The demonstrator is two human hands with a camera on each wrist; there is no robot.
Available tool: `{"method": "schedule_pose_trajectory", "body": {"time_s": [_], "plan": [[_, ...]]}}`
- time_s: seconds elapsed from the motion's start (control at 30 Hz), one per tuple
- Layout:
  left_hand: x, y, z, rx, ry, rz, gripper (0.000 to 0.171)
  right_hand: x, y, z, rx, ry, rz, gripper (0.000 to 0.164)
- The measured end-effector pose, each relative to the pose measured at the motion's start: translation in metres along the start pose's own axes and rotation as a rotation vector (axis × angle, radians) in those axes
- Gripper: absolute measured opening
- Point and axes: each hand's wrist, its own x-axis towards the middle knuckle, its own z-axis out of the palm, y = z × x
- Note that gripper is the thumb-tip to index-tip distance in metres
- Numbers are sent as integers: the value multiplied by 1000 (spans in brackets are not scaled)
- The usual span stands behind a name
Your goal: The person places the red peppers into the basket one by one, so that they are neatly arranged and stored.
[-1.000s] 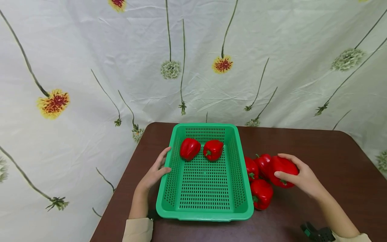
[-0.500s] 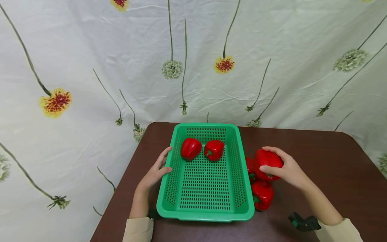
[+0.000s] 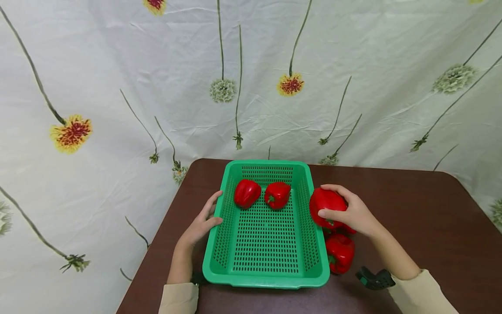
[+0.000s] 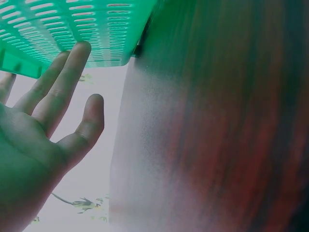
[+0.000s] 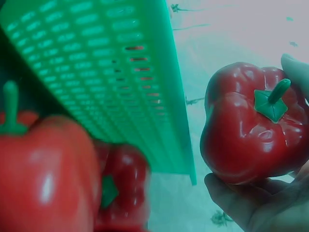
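In the head view a green plastic basket point(image 3: 270, 281) stands on the table, with two red bell peppers inside: one pepper point(image 3: 246, 194) at the back left, another pepper point(image 3: 279, 196) beside it. My left hand point(image 3: 200, 224) rests its fingertips against the basket's left side. Seen from the left wrist, these fingers point(image 4: 63, 92) are stretched out along the slotted wall. My right hand point(image 3: 358, 216) grips a third red bell pepper point(image 3: 325, 205), held over the basket's right rim. From the right wrist, this pepper point(image 5: 236, 130) shows its green stem, with thumb and fingers around it.
Right of the basket, a red bell pepper point(image 3: 340, 255) lies on the dark brown table point(image 3: 412, 209). More peppers lie there, mostly hidden under the right hand; the right wrist view shows a near pepper point(image 5: 46, 179). A flower-printed cloth point(image 3: 176, 65) hangs behind the table.
My right hand has moved left with the gripped pepper, from over the other peppers on the table to the basket's right rim. The left hand and basket have stayed put.
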Motion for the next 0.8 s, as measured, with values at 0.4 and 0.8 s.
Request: {"method": "schedule_pose_trajectory", "body": {"time_s": [0.4,0.8], "plan": [[0,0,0,1,4,-10,74,24,-12,24,47,-43,-32,61],[1,1,0,-11,-1,-4,74,45,-32,47,91,-116,-44,63]]}}
